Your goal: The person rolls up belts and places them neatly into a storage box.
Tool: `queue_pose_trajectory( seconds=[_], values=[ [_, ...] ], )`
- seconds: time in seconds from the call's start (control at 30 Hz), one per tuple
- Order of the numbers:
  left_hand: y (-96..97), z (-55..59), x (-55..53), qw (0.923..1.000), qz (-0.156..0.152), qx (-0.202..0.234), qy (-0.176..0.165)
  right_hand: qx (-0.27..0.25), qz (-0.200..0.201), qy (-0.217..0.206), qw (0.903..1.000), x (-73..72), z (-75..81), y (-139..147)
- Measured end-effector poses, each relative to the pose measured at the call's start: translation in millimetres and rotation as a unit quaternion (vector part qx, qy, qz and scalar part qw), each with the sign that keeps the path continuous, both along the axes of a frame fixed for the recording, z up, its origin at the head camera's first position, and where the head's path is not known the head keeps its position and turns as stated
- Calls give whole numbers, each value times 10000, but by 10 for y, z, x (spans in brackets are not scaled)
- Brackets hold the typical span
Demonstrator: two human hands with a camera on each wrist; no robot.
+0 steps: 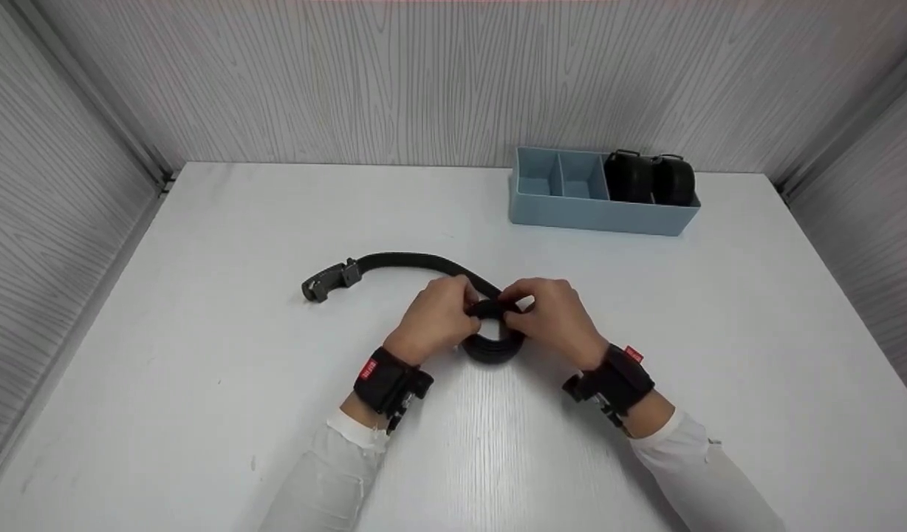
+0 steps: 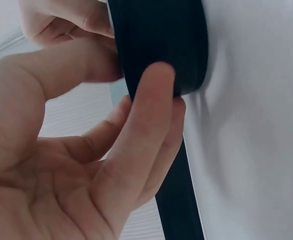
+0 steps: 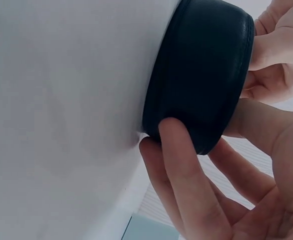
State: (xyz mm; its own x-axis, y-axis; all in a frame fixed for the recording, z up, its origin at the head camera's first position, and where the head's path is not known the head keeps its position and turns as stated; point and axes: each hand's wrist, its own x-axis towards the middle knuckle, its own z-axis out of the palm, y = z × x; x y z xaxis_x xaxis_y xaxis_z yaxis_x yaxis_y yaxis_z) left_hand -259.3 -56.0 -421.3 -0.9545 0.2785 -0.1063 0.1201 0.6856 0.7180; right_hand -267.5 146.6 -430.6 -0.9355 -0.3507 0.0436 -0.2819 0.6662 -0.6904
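A black belt [image 1: 492, 350] lies on the white table, part of it wound into a ring-shaped coil standing on its edge. Its loose length curves away to the upper left and ends in a dark buckle [image 1: 332, 281]. My left hand [image 1: 439, 314] grips the coil's left side, thumb inside the ring and fingers against the outer wall [image 2: 161, 45]. On the opposite side my right hand [image 1: 557, 318] pinches the coil the same way, its fingertips on the smooth outer face [image 3: 201, 75]. Both hands nearly meet at the coil's far side.
At the back right stands a blue divided box [image 1: 601, 214]. Two rolled black belts [image 1: 651, 179] with metal buckles fill its right compartments; the two left ones show bare bottoms. Grey wood-grain panels [image 1: 350, 81] wall the table at the back and both sides.
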Motion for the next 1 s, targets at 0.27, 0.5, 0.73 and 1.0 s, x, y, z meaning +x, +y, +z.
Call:
queue_pose_trajectory(
  seconds=[0.27,0.5,0.73,1.0],
  values=[
    [27,-33,-1,9988,-74,-44,478,-62,-10,-119,9999,15,-9,-6],
    [18,-32,-4,9990,-23,99,440,-92,2,43,9999,11,-13,-7],
    [-9,13,9,9996,234,-48,-122,-46,-140,60,9999,-3,-9,-6],
    [4,-25,9,9995,271,151,-7,75,-99,62,9999,6,3,-11]
  ],
)
